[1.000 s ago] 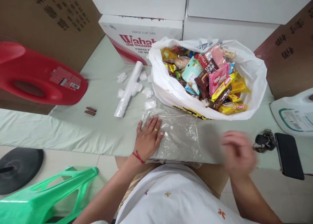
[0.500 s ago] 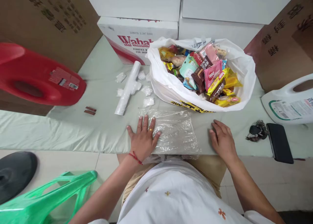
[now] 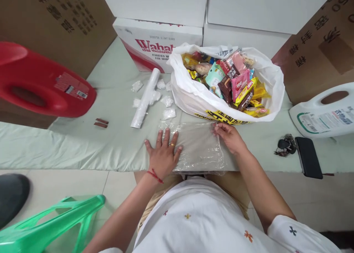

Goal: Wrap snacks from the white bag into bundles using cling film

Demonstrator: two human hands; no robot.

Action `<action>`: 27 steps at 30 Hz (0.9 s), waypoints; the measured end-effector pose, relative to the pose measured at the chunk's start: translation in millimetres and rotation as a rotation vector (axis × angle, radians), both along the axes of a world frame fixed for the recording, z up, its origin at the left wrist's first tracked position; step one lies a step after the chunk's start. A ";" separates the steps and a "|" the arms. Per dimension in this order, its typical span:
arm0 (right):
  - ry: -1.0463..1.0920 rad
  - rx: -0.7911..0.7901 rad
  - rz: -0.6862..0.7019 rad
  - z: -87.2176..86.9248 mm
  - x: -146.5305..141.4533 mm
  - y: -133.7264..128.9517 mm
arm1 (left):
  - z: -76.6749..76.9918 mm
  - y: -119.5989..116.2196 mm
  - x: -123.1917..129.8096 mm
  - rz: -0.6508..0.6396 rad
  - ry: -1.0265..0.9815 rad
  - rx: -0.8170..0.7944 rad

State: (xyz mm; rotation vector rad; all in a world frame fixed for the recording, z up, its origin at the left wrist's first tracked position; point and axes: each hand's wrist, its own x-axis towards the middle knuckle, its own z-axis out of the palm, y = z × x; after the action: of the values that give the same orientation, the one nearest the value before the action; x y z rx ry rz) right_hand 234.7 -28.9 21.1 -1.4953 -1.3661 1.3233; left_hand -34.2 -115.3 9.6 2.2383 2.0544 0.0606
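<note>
A clear plastic bag (image 3: 197, 146) lies spread on the green cloth, its near edge reaching the table's front. My left hand (image 3: 163, 153) presses flat on its left side, fingers spread. At the bag's far right corner, my right hand (image 3: 229, 137) pinches the film between thumb and fingers. Just beyond it stands a white carrier bag (image 3: 188, 98) heaped with wrapped snacks (image 3: 232, 80). To the left of that lie a white plastic roll (image 3: 145, 100) and several small folded white packets (image 3: 169, 113).
A red jug (image 3: 41, 83) lies at the left, with two brown strips (image 3: 101, 123) near it. Keys (image 3: 286, 145), a black phone (image 3: 308, 157) and a white jug (image 3: 326, 111) are at the right. Cartons (image 3: 157, 39) line the back. A green stool (image 3: 55, 220) stands below left.
My right hand has moved left and away from me, from the bare cloth to the clear bag's far right corner, which it now pinches. My left hand stays flat on the bag.
</note>
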 end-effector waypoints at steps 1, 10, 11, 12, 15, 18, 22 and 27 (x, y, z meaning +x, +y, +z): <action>0.085 -0.063 -0.014 1.8 -0.9 -2.7 | -0.2 -0.1 -0.4 -0.001 -0.008 0.004; 0.292 -0.198 -0.249 8.1 1.2 -12.1 | 1.6 -0.3 -3.6 -0.015 -0.043 -0.003; 0.303 -0.204 -0.266 9.6 5.2 -12.5 | 1.8 -0.3 -3.6 -0.012 -0.047 -0.003; 0.313 -0.209 -0.283 11.1 9.1 -13.3 | 1.9 -0.4 -3.6 -0.011 -0.049 -0.002; 0.313 -0.247 -0.305 14.4 18.1 -18.8 | 1.2 -0.6 -4.0 -0.017 -0.047 -0.003; 0.114 -0.284 -0.253 15.0 22.2 -30.2 | 0.5 -0.6 -3.9 -0.017 -0.038 -0.004; -0.272 -0.179 -0.158 13.1 23.8 -47.5 | 2.3 -0.1 -2.8 -0.012 -0.045 -0.020; -0.365 -0.069 0.015 1.2 31.7 -58.6 | 6.6 1.5 -9.2 -0.031 -0.071 -0.049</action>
State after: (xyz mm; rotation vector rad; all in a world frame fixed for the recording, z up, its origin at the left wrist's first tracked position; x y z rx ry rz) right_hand 266.4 -87.4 22.3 -1.8443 -1.5696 1.1532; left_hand -43.4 -113.8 16.2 2.2058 1.9629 0.0854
